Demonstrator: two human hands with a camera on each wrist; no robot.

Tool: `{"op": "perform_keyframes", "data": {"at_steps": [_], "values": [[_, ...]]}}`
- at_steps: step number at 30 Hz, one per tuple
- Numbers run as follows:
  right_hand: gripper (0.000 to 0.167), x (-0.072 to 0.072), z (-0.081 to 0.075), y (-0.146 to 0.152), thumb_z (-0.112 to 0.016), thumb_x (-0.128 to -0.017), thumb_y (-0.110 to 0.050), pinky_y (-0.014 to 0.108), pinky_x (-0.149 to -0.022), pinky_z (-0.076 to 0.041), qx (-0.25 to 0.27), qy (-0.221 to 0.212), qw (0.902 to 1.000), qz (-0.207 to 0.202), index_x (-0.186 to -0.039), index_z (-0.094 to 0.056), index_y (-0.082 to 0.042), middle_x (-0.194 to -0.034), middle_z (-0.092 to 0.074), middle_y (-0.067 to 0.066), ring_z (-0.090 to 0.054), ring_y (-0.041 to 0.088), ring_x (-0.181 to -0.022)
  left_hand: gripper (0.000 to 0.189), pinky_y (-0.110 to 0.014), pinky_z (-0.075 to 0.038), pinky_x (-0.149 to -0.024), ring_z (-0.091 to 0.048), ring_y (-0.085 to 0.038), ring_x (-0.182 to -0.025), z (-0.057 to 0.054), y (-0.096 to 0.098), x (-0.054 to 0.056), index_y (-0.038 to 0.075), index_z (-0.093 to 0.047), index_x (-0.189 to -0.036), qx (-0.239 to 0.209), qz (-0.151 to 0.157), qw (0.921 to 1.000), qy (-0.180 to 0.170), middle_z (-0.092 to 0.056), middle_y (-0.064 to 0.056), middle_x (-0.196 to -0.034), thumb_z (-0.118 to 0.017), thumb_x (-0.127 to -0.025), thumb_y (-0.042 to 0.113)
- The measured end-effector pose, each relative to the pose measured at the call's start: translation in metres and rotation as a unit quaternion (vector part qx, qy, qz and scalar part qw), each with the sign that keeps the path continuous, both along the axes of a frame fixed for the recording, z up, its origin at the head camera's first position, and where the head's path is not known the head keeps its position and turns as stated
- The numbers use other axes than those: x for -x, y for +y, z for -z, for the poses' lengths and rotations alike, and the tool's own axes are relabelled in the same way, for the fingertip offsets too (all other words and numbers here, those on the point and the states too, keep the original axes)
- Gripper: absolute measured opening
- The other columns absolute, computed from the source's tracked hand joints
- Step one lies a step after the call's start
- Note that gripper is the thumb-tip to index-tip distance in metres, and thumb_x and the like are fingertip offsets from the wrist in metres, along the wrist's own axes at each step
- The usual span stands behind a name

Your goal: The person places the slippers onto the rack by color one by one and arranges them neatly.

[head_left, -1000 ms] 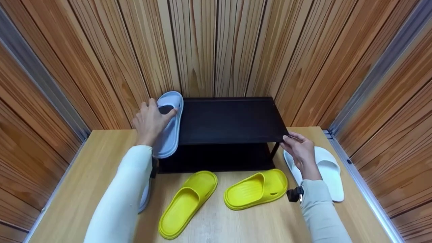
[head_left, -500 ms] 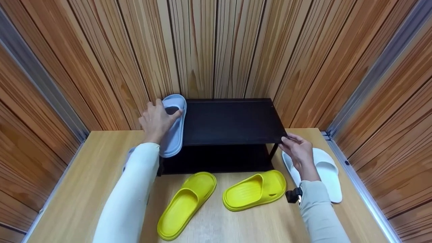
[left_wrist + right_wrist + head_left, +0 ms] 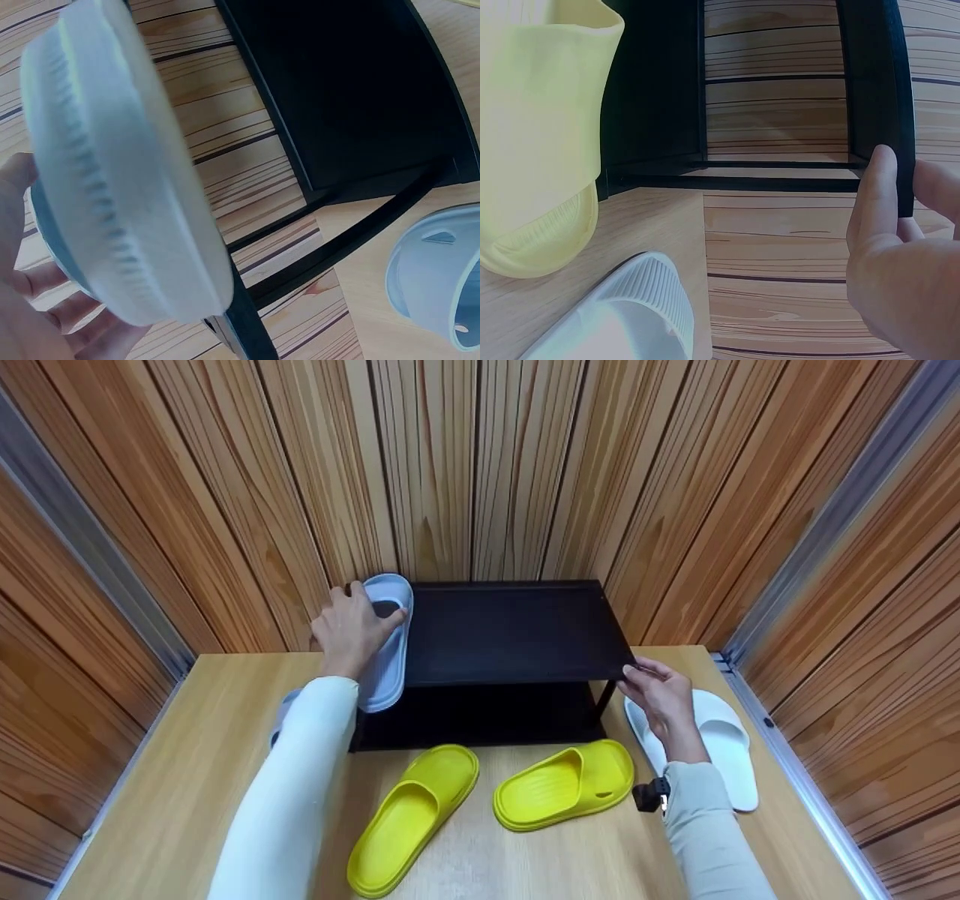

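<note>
At the left end of a dark two-tier shoe rack (image 3: 517, 634), my left hand (image 3: 349, 634) grips a light blue-grey slipper (image 3: 384, 684) by its strap, thumb in the foot opening. The slipper lies lengthwise, toe toward me or away I cannot tell, over the upper shelf. In the left wrist view its sole edge (image 3: 142, 172) fills the near side, with fingers (image 3: 75, 311) beneath. My right hand (image 3: 664, 701) pinches the rack's front right corner. The right wrist view shows thumb and fingers on either side of the upper shelf's edge (image 3: 881, 82).
Two yellow slippers (image 3: 412, 821) lie on the wooden floor before the rack. White slippers (image 3: 733, 750) sit at the right, partly behind my right arm. Another blue-grey slipper (image 3: 282, 716) is mostly hidden by my left sleeve. Wood-plank walls (image 3: 435, 472) enclose the back and sides.
My left hand has shifted the blue-grey slipper slightly right and toward me on the rack. The left forearm moved right, uncovering part of the other blue-grey slipper. The right hand keeps its pinch.
</note>
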State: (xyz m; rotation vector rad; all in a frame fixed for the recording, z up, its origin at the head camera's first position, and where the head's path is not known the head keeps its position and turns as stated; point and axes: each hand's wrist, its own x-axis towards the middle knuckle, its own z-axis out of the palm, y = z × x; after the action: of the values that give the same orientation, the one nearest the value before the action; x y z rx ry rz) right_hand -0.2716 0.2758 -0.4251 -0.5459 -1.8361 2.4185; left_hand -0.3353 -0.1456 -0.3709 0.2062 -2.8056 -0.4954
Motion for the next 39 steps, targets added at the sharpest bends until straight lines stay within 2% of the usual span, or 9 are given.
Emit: {"op": "perform_keyframes", "data": {"at_steps": [10,20,26,32,37,39], "values": [[0.049,0.000,0.000,0.001,-0.066,-0.097,0.000,0.024,-0.084,-0.056,0.000,-0.011,0.9999,-0.002,-0.142,-0.050,0.004,-0.100,-0.066,0.001,-0.071,0.010,-0.086,0.094,-0.057,-0.054,-0.078,-0.062,-0.047,-0.100,0.000,0.003,0.002,-0.001,-0.041,-0.149,0.010,0.004,0.9999,-0.013,-0.048,-0.031,-0.138,-0.066,-0.088,0.066],[0.044,0.002,0.001,0.002,-0.064,-0.097,-0.001,0.024,-0.085,-0.056,0.009,-0.010,0.9999,-0.002,-0.140,-0.051,0.003,-0.100,-0.066,0.001,-0.071,0.010,-0.086,0.093,-0.061,-0.051,-0.088,-0.058,-0.051,-0.112,-0.003,0.003,0.000,-0.002,-0.038,-0.151,0.005,0.016,0.9996,-0.023,-0.044,-0.033,-0.143,-0.064,-0.091,0.064],[0.045,0.003,0.001,0.002,-0.065,-0.097,0.000,0.024,-0.084,-0.056,0.016,-0.002,0.9999,-0.002,-0.139,-0.050,0.004,-0.098,-0.068,0.001,-0.071,0.010,-0.085,0.093,-0.061,-0.051,-0.087,-0.059,-0.050,-0.110,-0.003,0.001,-0.001,-0.002,-0.038,-0.151,0.005,0.022,0.9996,-0.019,-0.046,-0.033,-0.141,-0.064,-0.091,0.064],[0.044,0.001,0.002,0.001,-0.066,-0.096,0.001,0.023,-0.082,-0.056,0.008,0.002,1.0000,0.003,-0.137,-0.051,0.005,-0.099,-0.067,0.003,-0.071,0.010,-0.083,0.090,-0.062,-0.050,-0.083,-0.061,-0.048,-0.097,-0.002,-0.006,-0.010,0.001,-0.044,-0.148,-0.036,0.019,0.9992,-0.003,-0.050,-0.029,-0.135,-0.065,-0.089,0.066],[0.045,0.003,0.000,-0.001,-0.066,-0.096,-0.001,0.024,-0.085,-0.056,0.003,-0.008,1.0000,-0.002,-0.139,-0.052,0.003,-0.100,-0.067,0.001,-0.070,0.010,-0.086,0.087,-0.061,-0.049,-0.081,-0.056,-0.043,-0.101,-0.002,-0.019,-0.022,0.002,-0.050,-0.140,-0.063,0.016,0.9975,0.029,-0.053,-0.024,-0.126,-0.065,-0.087,0.070],[0.045,0.003,0.000,-0.001,-0.066,-0.096,-0.001,0.025,-0.085,-0.056,0.003,-0.010,0.9999,-0.002,-0.139,-0.053,0.002,-0.100,-0.068,0.001,-0.070,0.010,-0.086,0.087,-0.061,-0.049,-0.083,-0.054,-0.044,-0.106,-0.001,-0.025,-0.028,0.002,-0.051,-0.139,-0.070,0.016,0.9966,0.039,-0.053,-0.025,-0.127,-0.065,-0.086,0.070]]}}
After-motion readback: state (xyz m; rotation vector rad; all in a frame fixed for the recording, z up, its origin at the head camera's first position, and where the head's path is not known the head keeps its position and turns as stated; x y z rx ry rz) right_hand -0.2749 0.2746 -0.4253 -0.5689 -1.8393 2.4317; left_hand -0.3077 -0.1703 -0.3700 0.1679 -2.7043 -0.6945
